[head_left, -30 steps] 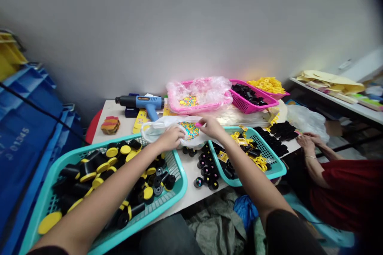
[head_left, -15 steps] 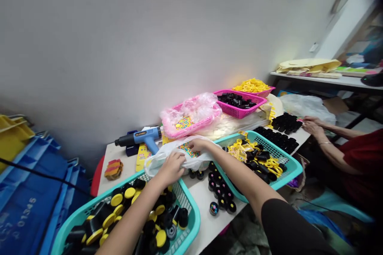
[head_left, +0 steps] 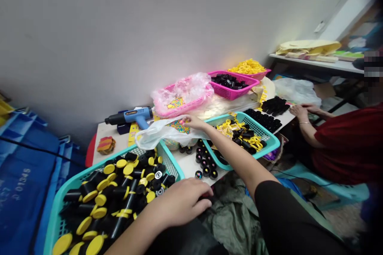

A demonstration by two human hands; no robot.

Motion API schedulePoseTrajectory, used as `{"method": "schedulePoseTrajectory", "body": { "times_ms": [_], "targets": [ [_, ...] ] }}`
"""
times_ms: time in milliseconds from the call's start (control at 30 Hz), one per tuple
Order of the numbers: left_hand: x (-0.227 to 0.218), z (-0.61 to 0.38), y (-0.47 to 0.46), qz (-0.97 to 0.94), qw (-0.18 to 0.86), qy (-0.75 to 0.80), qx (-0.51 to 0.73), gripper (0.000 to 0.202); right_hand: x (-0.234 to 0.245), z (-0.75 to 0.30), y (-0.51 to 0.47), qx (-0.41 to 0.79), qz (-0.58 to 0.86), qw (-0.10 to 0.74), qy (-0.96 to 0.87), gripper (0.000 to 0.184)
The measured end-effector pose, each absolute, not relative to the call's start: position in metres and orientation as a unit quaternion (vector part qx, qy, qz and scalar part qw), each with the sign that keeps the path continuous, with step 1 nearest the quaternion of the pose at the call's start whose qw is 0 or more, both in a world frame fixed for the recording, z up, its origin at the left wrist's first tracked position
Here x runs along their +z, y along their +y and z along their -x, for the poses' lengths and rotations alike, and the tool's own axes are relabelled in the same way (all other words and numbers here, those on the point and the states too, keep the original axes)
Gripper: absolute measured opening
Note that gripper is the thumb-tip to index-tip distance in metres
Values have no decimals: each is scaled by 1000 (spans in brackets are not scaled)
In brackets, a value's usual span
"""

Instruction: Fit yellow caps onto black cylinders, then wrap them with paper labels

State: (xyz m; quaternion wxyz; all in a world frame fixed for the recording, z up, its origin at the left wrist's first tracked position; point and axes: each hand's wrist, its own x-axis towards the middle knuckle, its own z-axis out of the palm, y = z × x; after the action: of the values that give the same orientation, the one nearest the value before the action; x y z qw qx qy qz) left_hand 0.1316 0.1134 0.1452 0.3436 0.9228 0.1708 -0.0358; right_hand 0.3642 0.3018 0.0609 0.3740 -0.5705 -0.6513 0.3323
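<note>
Head view: the white plastic bag (head_left: 154, 135) lies on the table between two teal baskets, its soft mouth spread around small coloured beads (head_left: 179, 127). The right hand (head_left: 191, 122) reaches over its far right edge, fingertips drawn in at the beads; at this size I cannot tell whether they are closed on anything. The left hand (head_left: 187, 202) hangs nearer the body, thumb and fingers apart, with nothing seen between them. Good work here, I judge, calls for a light fingertip pinch and a low wrist, since the thin film could fold over the beads or drag and spill them; a second hand steadying the rim would help. Just right of the bag stand short black cups (head_left: 206, 163), one with coloured bits in it, easily knocked by a careless sleeve. The right forearm crosses the right teal basket (head_left: 273, 142), while the left teal basket (head_left: 180, 172), full of black and yellow parts, sits beside the left hand.
</note>
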Motion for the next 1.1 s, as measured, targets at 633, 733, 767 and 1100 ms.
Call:
{"method": "schedulePoseTrajectory", "body": {
  "times_ms": [633,733,767,1100],
  "targets": [
    [8,-173,78,-859,476,187,16,41,36,-339,30,190,755,383,-498,22],
    [-3,-187,79,-874,452,176,30,42,17,-330,13,130,798,316,-496,19],
    [-7,-190,80,-878,444,178,32,41,12,-329,11,108,808,298,-497,19],
    [-19,-203,83,-902,390,185,28,35,-5,-329,15,-71,792,232,-560,18]
  ]
}}
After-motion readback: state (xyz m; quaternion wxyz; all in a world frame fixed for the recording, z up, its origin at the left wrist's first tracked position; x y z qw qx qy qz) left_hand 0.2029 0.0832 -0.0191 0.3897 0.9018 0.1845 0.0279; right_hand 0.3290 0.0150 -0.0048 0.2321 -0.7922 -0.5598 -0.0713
